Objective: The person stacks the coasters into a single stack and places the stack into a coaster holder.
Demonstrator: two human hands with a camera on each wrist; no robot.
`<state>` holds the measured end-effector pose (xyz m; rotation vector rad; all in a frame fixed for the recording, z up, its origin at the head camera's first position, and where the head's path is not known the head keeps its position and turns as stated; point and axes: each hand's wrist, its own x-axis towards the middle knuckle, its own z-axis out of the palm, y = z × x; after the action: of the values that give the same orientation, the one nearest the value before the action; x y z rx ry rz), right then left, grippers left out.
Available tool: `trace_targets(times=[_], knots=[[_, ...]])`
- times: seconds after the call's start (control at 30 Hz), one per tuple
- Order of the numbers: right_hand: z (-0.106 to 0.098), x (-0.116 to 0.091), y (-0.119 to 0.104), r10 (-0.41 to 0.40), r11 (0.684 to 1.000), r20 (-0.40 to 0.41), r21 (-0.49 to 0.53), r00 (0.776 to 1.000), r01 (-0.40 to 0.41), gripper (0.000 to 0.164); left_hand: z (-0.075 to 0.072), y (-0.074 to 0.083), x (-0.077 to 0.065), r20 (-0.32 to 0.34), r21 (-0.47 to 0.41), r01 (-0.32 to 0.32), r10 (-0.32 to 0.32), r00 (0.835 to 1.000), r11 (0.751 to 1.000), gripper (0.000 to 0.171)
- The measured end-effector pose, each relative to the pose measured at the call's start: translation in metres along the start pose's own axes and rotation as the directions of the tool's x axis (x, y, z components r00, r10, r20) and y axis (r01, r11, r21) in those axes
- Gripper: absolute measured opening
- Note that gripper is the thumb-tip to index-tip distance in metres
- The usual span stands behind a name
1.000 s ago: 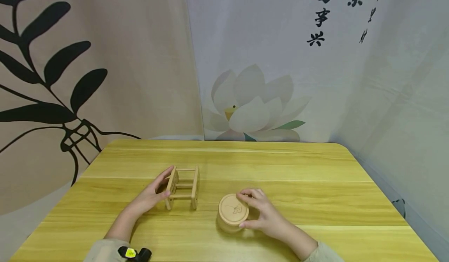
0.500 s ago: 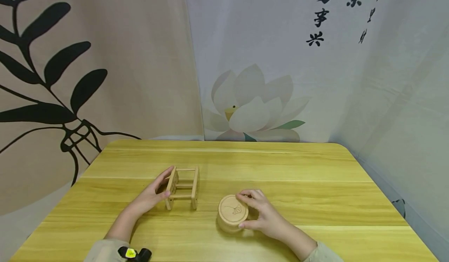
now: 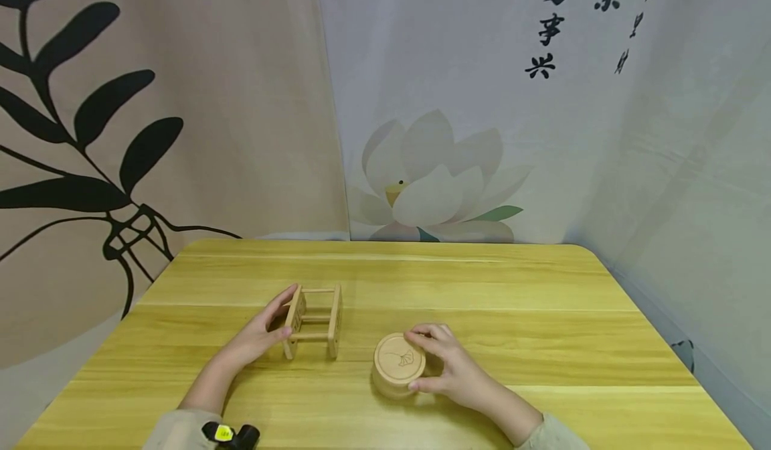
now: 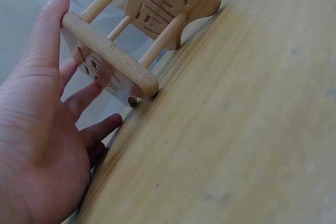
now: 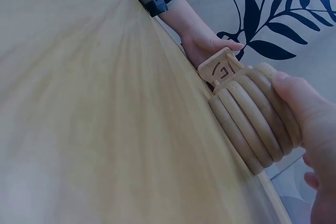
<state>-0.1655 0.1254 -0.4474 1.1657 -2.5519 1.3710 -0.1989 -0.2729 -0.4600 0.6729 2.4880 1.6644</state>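
Note:
On the left, a light wooden rack [image 3: 334, 323] stands on the table, its two end panels joined by rods. My left hand [image 3: 259, 336] holds the nearer panel; in the left wrist view the thumb lies along its upper corner, with fingertips by the cut-out outer face of the rack [image 4: 105, 59]. My right hand [image 3: 448, 366] grips the side of a stack of round wooden coasters [image 3: 399, 361], thumb on the near side and fingers on the far side. A leaf-like line drawing marks the top one. Several layers of coasters [image 5: 252, 116] show in the right wrist view.
Both things stand on a wood-grain table [image 3: 512, 289], with a gap between rack and stack. Behind it hangs a cloth backdrop [image 3: 253, 102] printed with leaves, a flower and characters. A dark wrist device [image 3: 231, 434] sits on the left sleeve.

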Motion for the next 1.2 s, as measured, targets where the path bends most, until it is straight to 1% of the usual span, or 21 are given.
trace_targets(times=[0.37, 0.53, 0.67, 0.73, 0.93, 1.07, 1.2], knots=[[0.0, 0.001, 0.002, 0.009, 1.0, -0.007, 0.003, 1.0, -0.009, 0.077, -0.001, 0.002, 0.001, 0.001, 0.001, -0.008, 0.008, 1.0, 1.0, 0.074], [0.001, 0.0, 0.002, 0.029, 0.999, -0.011, 0.017, 1.0, -0.029, 0.079, -0.001, 0.003, 0.0, -0.007, 0.025, -0.025, 0.025, 1.0, 0.999, 0.075], [0.001, -0.001, 0.002, 0.032, 0.999, -0.037, 0.039, 0.999, -0.031, 0.079, -0.003, 0.007, 0.0, -0.021, 0.027, -0.037, 0.037, 0.999, 0.999, 0.074], [0.001, -0.002, 0.002, 0.033, 0.998, -0.054, 0.047, 0.998, -0.031, 0.079, -0.004, 0.01, 0.0, -0.041, 0.028, -0.038, 0.039, 0.998, 0.999, 0.074], [0.0, -0.008, 0.002, 0.065, 0.996, -0.09, 0.066, 0.994, -0.059, 0.079, -0.002, 0.028, 0.002, -0.12, 0.078, -0.04, 0.049, 0.992, 0.996, 0.077], [-0.001, -0.012, 0.0, 0.079, 0.995, -0.1, 0.062, 0.992, -0.073, 0.079, 0.003, 0.044, 0.004, -0.149, 0.111, -0.031, 0.047, 0.988, 0.993, 0.079], [-0.001, -0.016, -0.001, 0.085, 0.995, -0.104, 0.053, 0.991, -0.08, 0.078, 0.012, 0.06, 0.007, -0.154, 0.118, -0.039, 0.057, 0.986, 0.992, 0.081]])
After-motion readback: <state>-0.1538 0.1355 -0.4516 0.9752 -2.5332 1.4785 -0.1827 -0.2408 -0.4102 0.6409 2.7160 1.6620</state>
